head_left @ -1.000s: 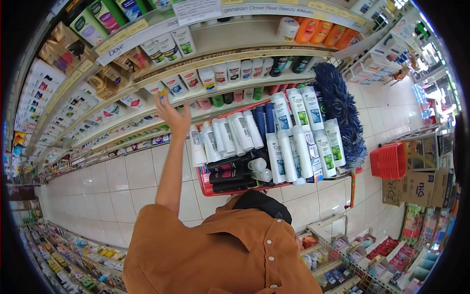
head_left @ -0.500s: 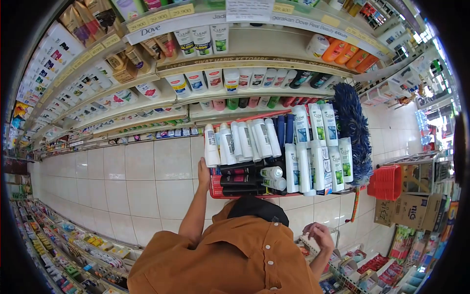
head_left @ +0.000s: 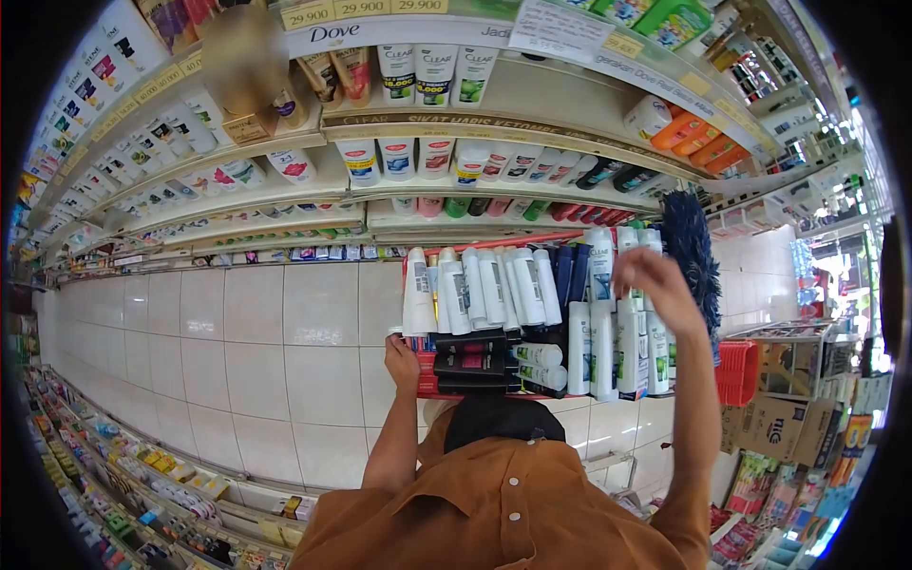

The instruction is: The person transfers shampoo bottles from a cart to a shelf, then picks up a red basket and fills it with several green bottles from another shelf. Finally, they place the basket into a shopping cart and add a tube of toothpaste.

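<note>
A red crate (head_left: 427,381) full of toiletry bottles stands in front of me. My left hand (head_left: 402,364) is closed on its left side. Over the right part of the crate hovers my right hand (head_left: 655,285), its fingers curved and loosely apart with nothing visible in them. Beneath it are white Clear shampoo bottles (head_left: 600,271), partly hidden by the hand and forearm. White bottles (head_left: 491,288) lean in a row at the left of the crate, with black packs (head_left: 467,361) in front. Two white bottles (head_left: 540,367) lie beside those packs.
Shelves of shampoo run ahead, with Clear bottles (head_left: 436,74) on one tier and orange bottles (head_left: 698,139) farther right. A dark blue fluffy duster (head_left: 691,249) stands at the crate's right. Red baskets (head_left: 737,371) and cardboard boxes (head_left: 772,432) are to the right.
My right hand has risen from beside my body to above the Clear bottles. My left hand stays at the crate's left side. The view has shifted slightly.
</note>
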Tool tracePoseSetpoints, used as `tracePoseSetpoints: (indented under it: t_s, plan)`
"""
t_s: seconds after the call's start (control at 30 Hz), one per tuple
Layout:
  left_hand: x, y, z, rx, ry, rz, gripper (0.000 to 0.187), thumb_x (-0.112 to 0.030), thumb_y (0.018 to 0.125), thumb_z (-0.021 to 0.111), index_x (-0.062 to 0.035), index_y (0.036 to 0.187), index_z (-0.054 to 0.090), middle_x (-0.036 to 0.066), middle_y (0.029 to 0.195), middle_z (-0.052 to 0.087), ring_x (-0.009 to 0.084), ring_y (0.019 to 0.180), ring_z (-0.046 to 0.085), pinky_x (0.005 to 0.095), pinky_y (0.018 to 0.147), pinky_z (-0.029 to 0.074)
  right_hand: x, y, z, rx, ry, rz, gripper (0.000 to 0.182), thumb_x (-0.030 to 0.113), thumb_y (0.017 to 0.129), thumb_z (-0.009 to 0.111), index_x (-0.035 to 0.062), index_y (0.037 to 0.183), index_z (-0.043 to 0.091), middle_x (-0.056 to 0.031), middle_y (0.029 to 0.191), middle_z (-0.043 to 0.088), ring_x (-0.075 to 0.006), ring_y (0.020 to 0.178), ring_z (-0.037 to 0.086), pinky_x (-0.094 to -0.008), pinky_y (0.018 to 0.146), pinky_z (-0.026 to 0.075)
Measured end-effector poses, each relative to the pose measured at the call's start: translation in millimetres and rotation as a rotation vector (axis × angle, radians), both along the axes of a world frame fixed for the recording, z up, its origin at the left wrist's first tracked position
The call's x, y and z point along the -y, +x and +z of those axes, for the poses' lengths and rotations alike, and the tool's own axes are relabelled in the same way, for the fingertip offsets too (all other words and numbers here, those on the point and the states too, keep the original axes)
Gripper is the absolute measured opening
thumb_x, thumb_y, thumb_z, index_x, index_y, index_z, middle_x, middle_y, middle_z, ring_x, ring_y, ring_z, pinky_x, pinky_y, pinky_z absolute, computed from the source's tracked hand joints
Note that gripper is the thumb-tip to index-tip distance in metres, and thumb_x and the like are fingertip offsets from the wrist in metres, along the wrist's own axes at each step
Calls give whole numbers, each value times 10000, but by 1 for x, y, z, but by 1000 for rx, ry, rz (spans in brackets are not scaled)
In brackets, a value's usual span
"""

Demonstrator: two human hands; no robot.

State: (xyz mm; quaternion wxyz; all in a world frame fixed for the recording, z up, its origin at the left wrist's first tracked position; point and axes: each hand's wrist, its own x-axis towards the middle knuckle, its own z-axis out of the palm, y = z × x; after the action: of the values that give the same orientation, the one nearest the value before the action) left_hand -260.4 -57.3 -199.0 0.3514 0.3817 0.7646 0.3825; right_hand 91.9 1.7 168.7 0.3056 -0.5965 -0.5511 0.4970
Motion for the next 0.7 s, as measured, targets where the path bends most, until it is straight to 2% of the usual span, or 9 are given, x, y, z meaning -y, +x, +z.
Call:
tracePoseSetpoints:
  t_s: [0.1,0.17,0.23,0.3,0.4,0.5,0.53,0.7]
  plan:
    - [-2,2,5,-36,-35,16,327,-241,992,368,9,1052,570,260,903,655,433,855,632,466,743,484,-90,-5,-6,170,218,50,298,213,916,610,-3,1112,548,-61,905,620,-122,804,607,-266,705,484]
    - [-2,3,-6,-30,-50,36,305,-223,984,379,1,1067,569,263,899,655,428,860,637,466,742,486,-152,-11,-18,359,494,42,327,185,895,615,15,1163,537,-82,903,612,-133,798,609,-263,703,482]
    - [-5,7,18,-23,-103,44,286,-204,970,387,-9,1072,571,263,887,654,433,848,634,473,739,483,-204,-22,-24,508,601,10,350,146,877,595,57,1209,531,-129,943,627,-220,780,642,-316,723,501]
    - [-8,8,19,-49,-128,49,273,-186,956,395,-18,1078,572,261,873,654,436,833,632,479,736,480,-253,-26,-40,895,940,-34,441,277,868,627,61,1239,528,-165,1063,602,-285,904,616,-387,802,492]
    - [-6,5,3,-112,-148,68,266,-170,934,405,-28,1086,571,254,851,653,435,807,627,488,730,474,-311,-23,-43,1445,1293,-46,481,348,853,617,81,1245,539,-212,1096,611,-362,925,603,-461,834,473]
    - [-4,4,1,-107,-188,79,266,-164,919,414,-32,1091,569,245,829,651,433,789,620,495,727,467,-347,-26,-37,1434,1240,-5,460,349,851,608,90,1228,554,-201,1069,631,-377,947,601,-487,856,466]
    - [-3,4,-3,-98,-189,80,266,-162,916,415,-34,1091,569,242,821,650,432,787,618,496,729,464,-349,-30,-28,1510,1255,31,398,298,871,593,87,1206,561,-181,1020,644,-379,934,602,-474,865,475]
    - [-6,4,1,-98,-207,81,265,-157,903,421,-39,1084,576,235,781,638,431,771,607,510,742,455,-372,-25,-13,1537,1268,-2,386,276,863,592,80,1195,568,-187,1034,639,-380,953,595,-476,873,468]
